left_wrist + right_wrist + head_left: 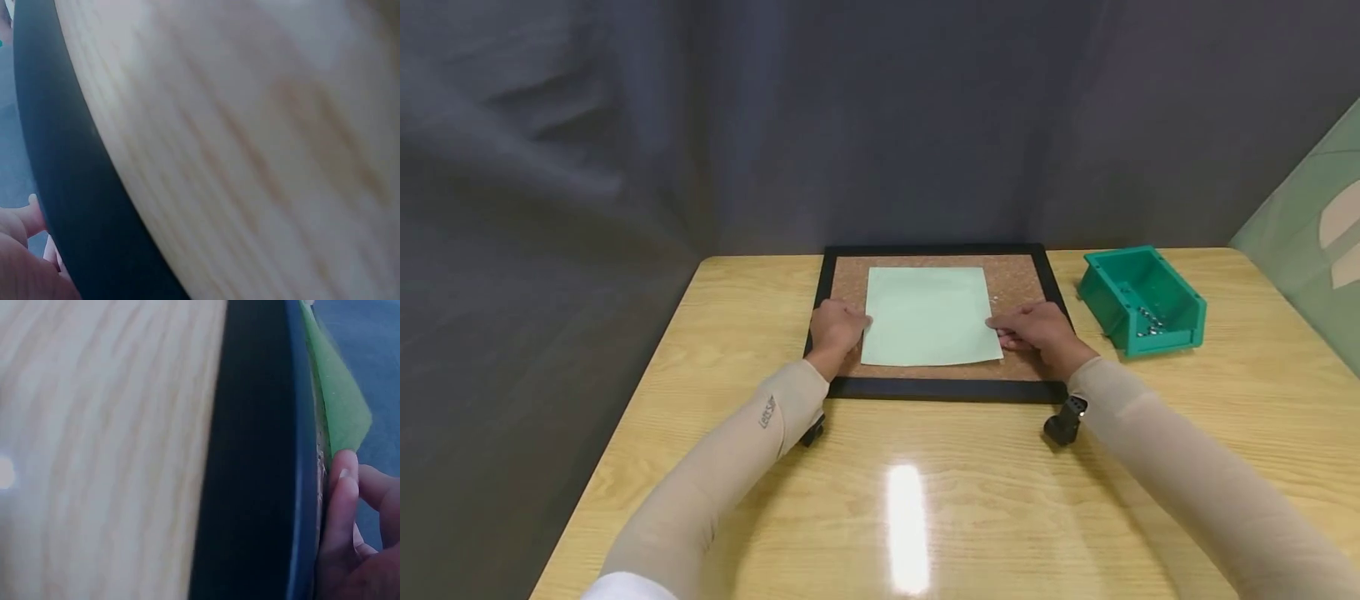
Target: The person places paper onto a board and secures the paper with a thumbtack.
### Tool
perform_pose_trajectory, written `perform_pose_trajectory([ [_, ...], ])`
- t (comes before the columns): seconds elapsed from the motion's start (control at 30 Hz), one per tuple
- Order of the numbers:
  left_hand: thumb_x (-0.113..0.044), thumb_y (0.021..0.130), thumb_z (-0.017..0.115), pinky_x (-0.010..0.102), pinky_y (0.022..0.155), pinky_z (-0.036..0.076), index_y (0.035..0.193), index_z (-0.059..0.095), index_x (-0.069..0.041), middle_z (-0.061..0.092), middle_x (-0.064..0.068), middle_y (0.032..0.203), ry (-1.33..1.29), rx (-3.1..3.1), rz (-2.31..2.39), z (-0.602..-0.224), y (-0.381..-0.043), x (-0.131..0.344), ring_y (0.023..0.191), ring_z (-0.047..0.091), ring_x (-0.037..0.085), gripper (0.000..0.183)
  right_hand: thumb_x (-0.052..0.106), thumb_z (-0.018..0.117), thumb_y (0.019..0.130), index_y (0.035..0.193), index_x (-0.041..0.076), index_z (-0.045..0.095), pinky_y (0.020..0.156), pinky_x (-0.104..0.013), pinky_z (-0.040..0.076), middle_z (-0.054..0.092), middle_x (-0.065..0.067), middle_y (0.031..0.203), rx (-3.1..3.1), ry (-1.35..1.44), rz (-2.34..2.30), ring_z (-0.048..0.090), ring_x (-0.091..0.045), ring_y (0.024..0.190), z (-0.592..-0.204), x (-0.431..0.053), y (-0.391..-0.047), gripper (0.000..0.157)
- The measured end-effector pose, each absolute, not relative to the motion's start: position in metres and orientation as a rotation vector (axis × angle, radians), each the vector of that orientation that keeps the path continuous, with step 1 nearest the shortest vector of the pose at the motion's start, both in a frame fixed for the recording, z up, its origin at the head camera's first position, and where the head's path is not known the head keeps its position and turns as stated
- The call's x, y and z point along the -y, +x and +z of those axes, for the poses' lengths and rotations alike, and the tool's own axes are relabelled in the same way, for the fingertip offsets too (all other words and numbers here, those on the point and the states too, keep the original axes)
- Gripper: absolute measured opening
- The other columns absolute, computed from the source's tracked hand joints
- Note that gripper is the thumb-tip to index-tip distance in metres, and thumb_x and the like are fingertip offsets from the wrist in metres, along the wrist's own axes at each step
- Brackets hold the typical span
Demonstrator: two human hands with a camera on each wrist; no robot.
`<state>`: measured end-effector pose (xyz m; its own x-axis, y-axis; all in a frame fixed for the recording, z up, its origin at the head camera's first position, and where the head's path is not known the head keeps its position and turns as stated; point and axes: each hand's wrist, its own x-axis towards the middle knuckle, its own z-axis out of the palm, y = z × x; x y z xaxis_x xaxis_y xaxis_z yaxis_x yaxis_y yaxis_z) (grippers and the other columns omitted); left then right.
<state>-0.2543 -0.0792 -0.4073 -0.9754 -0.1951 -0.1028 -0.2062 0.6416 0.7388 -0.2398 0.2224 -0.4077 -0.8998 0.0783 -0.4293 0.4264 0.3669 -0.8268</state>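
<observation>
In the head view, the paper (928, 317) is over the board (947, 389); left hand (837, 325) and right hand (1033, 327) pinch its opposite edges. Light, equal pull should keep it flat. Left wrist view: grip cannot be told. Right wrist view: paper tilts up from the board.

A dark grey fabric backdrop (880, 125) is hanging along the far edge of the tabletop (992, 508), whose light, wood-grained surface is looking glossy. More dark fabric (535, 250) is covering the left side, creasing softly. On the right, a pale green surface (1288, 237) with rounded cream shapes is bordering the tabletop. A white strip of reflected light (908, 529) is gleaming near the front.
</observation>
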Motion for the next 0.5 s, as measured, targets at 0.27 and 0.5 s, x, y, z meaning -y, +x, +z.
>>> perform_pose_trajectory([
  [0.27,-0.019,0.090,0.071,0.029,0.058,0.050,0.063,0.069,-0.011,0.058,-0.001,0.050,-0.362,-2.821,1.287,-0.4076,-0.2538,0.0804,0.048,0.056,0.014,0.028,0.030,0.071,0.093,0.099,0.004,0.064,0.056,-0.016,0.053,0.061,0.011,0.059,-2.369,0.461,-1.472,0.061,0.000,0.052,-0.4072,-0.2189,-0.2421,0.028],
  [0.5,-0.020,0.089,0.073,0.032,0.067,0.048,0.054,0.060,-0.014,0.051,-0.006,0.049,-0.357,-2.850,1.236,-0.4080,-0.2567,0.0790,0.053,0.049,0.013,0.038,0.032,0.071,0.092,0.086,0.006,0.064,0.056,-0.025,0.047,0.054,0.008,0.056,-2.405,0.433,-1.384,0.053,-0.010,0.054,-0.4058,-0.2211,-0.2420,0.027],
])
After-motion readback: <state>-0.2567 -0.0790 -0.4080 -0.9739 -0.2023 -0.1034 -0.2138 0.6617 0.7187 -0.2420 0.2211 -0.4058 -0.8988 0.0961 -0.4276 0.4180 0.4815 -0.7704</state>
